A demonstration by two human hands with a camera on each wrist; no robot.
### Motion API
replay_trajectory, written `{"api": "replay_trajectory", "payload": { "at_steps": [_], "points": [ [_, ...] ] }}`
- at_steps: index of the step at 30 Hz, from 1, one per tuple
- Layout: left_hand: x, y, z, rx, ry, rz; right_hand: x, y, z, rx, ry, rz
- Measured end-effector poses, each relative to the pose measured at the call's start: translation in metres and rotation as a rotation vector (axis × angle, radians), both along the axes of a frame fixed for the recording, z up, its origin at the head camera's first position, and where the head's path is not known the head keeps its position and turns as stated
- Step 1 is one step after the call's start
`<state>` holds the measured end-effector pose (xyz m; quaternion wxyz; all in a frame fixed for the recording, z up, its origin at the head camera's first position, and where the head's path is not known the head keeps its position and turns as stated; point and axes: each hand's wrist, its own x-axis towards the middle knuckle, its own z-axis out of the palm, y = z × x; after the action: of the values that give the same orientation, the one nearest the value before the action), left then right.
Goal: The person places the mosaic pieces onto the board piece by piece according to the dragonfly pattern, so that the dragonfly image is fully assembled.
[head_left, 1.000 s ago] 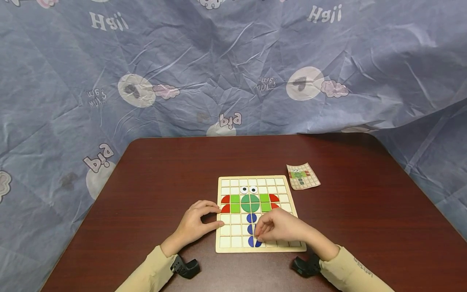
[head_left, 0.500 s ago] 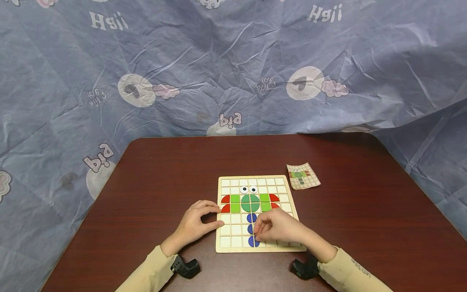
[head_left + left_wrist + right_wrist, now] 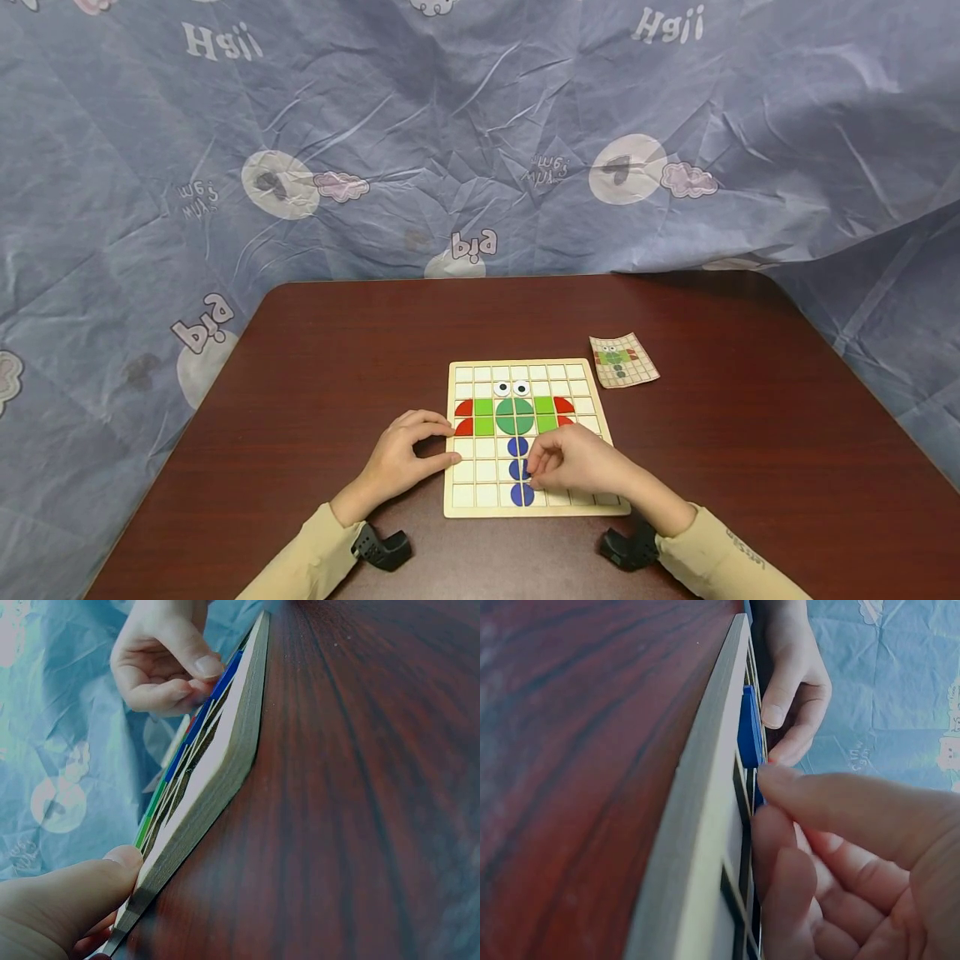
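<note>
A square wooden grid board [image 3: 486, 510] lies on the table with flat colored pieces in its cells. My left hand [image 3: 405, 450] rests at the board's left edge, thumb and fingertips touching it, fingers relaxed. With thumb and index fingertip, my right hand [image 3: 577, 458] pinches the right blue half-circle piece [image 3: 526, 468] of the middle blue disc, its outer edge partly hidden. In the right wrist view, those fingertips meet just above the board beside a blue piece [image 3: 750, 727]. Above sit a green circle [image 3: 514, 416], light green squares [image 3: 483, 408], red quarter pieces [image 3: 464, 408] and two eye pieces [image 3: 521, 388].
A small paper card [image 3: 624, 361] printed with a similar figure lies beyond the board's upper right corner. The dark red-brown table [image 3: 360, 358] extends around the board. A blue patterned cloth [image 3: 420, 125] hangs behind it. Black wrist devices [image 3: 382, 547] sit below both hands.
The lowest right blue half-circle has turned flush against its left half. My right fingertips have moved slightly up and right to the middle blue disc. My left hand stays in place.
</note>
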<state>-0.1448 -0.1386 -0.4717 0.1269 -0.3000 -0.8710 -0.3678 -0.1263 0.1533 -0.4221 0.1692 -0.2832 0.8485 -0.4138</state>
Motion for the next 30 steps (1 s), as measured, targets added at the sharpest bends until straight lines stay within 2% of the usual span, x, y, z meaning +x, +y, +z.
{"api": "replay_trajectory", "payload": {
  "at_steps": [4, 10, 19, 22, 25, 30],
  "points": [
    [-0.001, 0.000, 0.000, 0.000, 0.000, 0.000, -0.001, 0.001, -0.001, 0.038, 0.039, -0.031],
    [-0.001, 0.000, 0.000, -0.006, -0.004, 0.000, -0.002, 0.001, -0.002, 0.056, 0.040, -0.030],
    [0.001, -0.002, 0.001, -0.026, -0.031, 0.005, -0.005, 0.006, 0.009, 0.061, 0.039, 0.057],
    [0.000, -0.001, 0.007, -0.046, -0.043, 0.001, -0.007, 0.011, 0.015, 0.065, 0.049, 0.084],
    [-0.002, 0.000, 0.017, -0.082, -0.071, -0.001, -0.010, 0.017, 0.021, 0.082, 0.073, 0.080],
    [-0.010, 0.003, 0.036, -0.264, -0.060, -0.002, -0.017, 0.021, 0.028, 0.136, 0.169, 0.037]
  ]
}}
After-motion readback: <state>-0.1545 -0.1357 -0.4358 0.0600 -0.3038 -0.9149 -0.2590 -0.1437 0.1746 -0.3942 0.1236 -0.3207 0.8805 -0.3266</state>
